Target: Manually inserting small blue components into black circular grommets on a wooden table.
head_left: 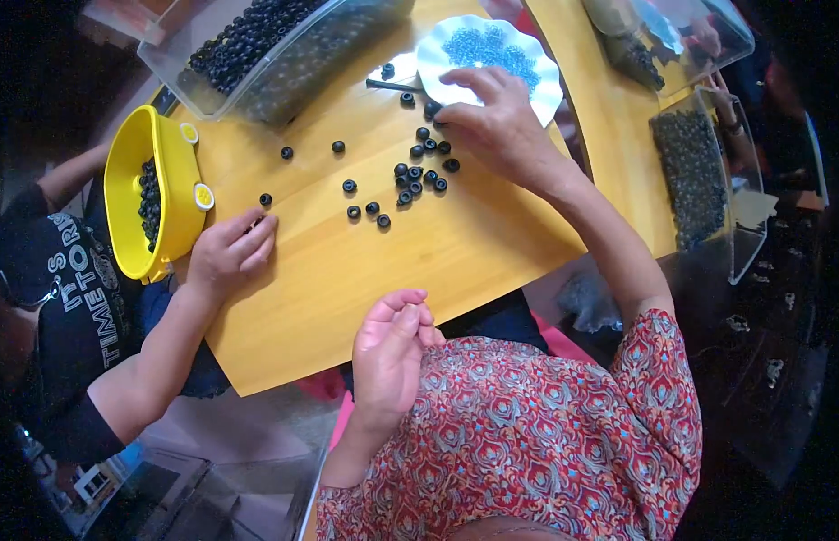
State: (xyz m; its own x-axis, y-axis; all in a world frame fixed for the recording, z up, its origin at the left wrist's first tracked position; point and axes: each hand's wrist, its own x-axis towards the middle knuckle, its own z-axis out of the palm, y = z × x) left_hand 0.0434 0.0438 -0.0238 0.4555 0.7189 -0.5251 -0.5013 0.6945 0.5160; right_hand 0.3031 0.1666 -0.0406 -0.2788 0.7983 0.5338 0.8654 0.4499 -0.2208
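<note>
My right hand (505, 131) reaches over the table at the near edge of a white scalloped plate (428, 65). Its thumb and forefinger are apart, with nothing visible between them. Many small translucent bluish pieces (492, 50) lie on that plate. Just left of this hand, loose round black pieces with holes, like large beads (416, 173), are scattered on the wood. Close to my body, off the table's front edge, my left hand (392, 352) is raised with fingers curled and thumb pressed against them. Whatever it may hold is hidden.
A co-worker's hand (235, 248) rests on the table's left side beside a yellow tub (180, 167) with black pieces. Clear bins (320, 68) of black pieces stand at the back and right (699, 171). A thin dark stick (392, 86) lies by the plate.
</note>
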